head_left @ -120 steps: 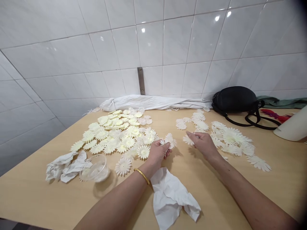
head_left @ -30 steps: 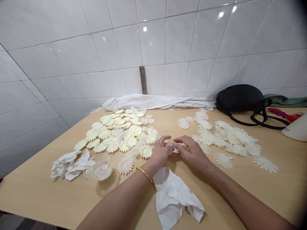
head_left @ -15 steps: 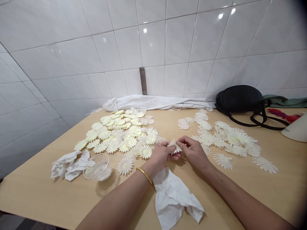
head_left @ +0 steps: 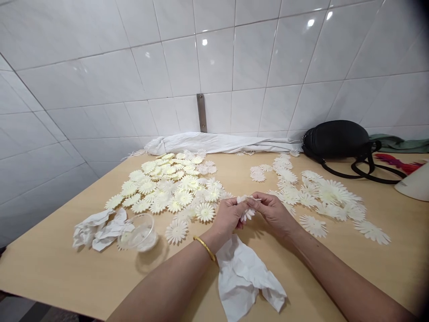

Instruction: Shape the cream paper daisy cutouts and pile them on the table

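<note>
Both hands have closed in from their wide spacing in the earliest view and now meet at the centre of the work area. The left hand (head_left: pixel 228 217) and right hand (head_left: pixel 273 213) are each partly closed, with thumb and fingers pinched on a single paper flower (head_left: pixel 247 209). The exact finger contact is partly hidden. The flower sits between the hands, just in front of both sets of fingertips, with its petals hanging toward the table. Its long axis cannot be determined, and neither hand is clearly nearer.

Nearest the forearms lies a crumpled tissue (head_left: pixel 246 277), below the left wrist and its gold bangle (head_left: pixel 204 248). Left of the hands are a clear plastic cup (head_left: pixel 138 232), a second crumpled tissue (head_left: pixel 100 230), and a large pile of cream paper flowers (head_left: pixel 167 188) on the wooden table (head_left: pixel 83 277). A looser group of white paper flowers (head_left: pixel 328 197) lies to the right. Farther back, a white cloth (head_left: pixel 214 143) and a black bag (head_left: pixel 335 141) rest against the tiled wall (head_left: pixel 234 53).
</note>
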A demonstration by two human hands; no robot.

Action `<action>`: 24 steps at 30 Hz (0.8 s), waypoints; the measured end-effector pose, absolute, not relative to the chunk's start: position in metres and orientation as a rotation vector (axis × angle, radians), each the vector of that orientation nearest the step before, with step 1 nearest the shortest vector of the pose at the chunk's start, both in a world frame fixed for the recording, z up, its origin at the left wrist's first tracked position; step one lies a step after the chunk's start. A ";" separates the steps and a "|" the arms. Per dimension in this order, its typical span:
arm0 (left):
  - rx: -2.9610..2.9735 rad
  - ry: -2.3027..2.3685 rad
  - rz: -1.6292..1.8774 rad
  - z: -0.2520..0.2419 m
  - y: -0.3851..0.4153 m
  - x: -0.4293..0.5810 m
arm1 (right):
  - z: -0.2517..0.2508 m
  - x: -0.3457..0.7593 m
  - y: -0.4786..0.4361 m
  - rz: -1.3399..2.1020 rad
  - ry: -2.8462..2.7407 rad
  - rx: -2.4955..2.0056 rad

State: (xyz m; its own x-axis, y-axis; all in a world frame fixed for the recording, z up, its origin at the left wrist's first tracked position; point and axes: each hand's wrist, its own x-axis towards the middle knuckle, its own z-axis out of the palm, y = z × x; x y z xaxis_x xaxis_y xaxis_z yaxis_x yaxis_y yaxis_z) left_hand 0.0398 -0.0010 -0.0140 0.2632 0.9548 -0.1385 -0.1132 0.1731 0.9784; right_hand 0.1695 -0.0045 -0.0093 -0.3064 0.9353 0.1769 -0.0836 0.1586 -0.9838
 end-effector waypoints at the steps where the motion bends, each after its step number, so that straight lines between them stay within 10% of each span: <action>1: 1.081 0.991 0.958 -0.013 -0.002 0.041 | -0.010 0.171 -0.003 1.301 -1.483 -0.886; 8: 1.027 1.095 0.949 -0.012 -0.004 0.041 | -0.009 0.187 0.005 0.912 -1.728 -1.168; 15: 1.737 1.318 0.677 0.003 -0.002 0.056 | -0.017 0.217 0.018 -0.243 -1.816 -2.063; 24: 2.850 1.631 0.308 0.002 0.023 0.015 | -0.040 0.183 0.010 -0.357 -2.423 -1.385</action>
State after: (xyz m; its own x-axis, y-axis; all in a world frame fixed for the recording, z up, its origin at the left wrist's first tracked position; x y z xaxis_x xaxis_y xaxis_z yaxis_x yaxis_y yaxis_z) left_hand 0.0150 0.0229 0.0017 0.4965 0.8349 0.2375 0.8640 -0.5016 -0.0429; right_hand 0.1829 0.0096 -0.0398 -0.4748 0.7843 0.3994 0.8661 0.4969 0.0540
